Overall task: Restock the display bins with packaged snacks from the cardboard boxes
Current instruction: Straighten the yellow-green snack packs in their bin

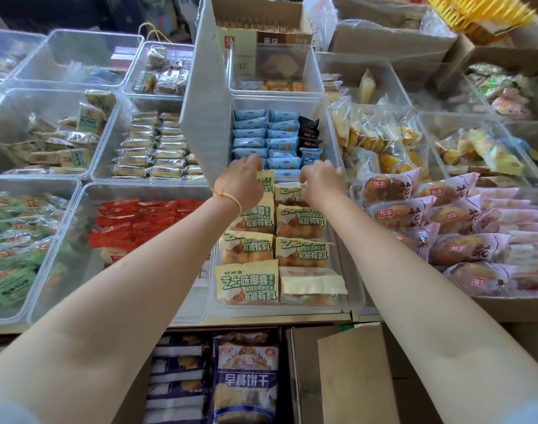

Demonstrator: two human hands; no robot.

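both arms reach to twelve o'clock: left hand (242,182) pinches a yellow-and-green bread packet (266,182) at the far end of the clear plastic bin (280,309), right hand (318,182) grips the neighbouring packet (287,192). clear bins crowd the counter; an open cardboard box (353,368) at six o'clock.

Head camera, single view, looking forward and down.
Positioned close above the yellow bread bin (350,301), facing its far end; cardboard boxes (347,377) lie nearest the lens.

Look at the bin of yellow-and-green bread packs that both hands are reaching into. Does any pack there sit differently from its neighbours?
Yes. In the clear bin, the front right pack lies with its plain side up, no green lettering showing, while the other bread packs lie label up. It looks flipped over.
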